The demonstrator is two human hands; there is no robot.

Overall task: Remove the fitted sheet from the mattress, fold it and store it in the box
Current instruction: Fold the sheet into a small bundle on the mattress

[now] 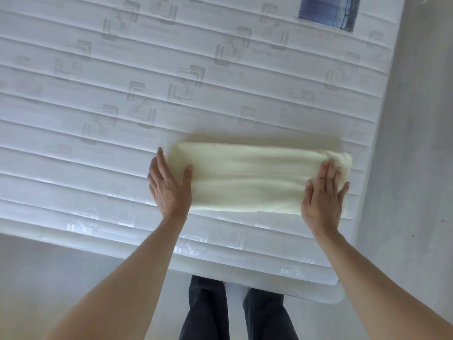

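Pale yellow cloth is under both of my hands. My left hand (169,186) lies flat at the left end of the folded fitted sheet (247,179). Its fingers are straight and close together. The thumb rests on top of the cloth and the other fingers lie along the end of it, partly on the bed. It grips nothing. My right hand (323,192) lies flat on the right end of the sheet. Its fingers are straight too and press down on the cloth. The fingertips look blurry, so I cannot tell more about them. This hand holds nothing either.

The sheet is folded into a long, thick strip. It lies across the mattress (98,99), near the front edge where I stand and close to the right edge. The top of the strip looks smooth, with a few soft lines running along it.

The mattress is white and bare. It has sewn lines running across it and shiny square shapes in the cloth. Near its far right corner there is a blue label (329,12), well apart from the sheet.

Both of my arms are bare and reach forward over the front edge of the mattress. Below them I see dark trousers (208,315). The floor (411,168) is grey and runs along the right side and the front of the mattress.
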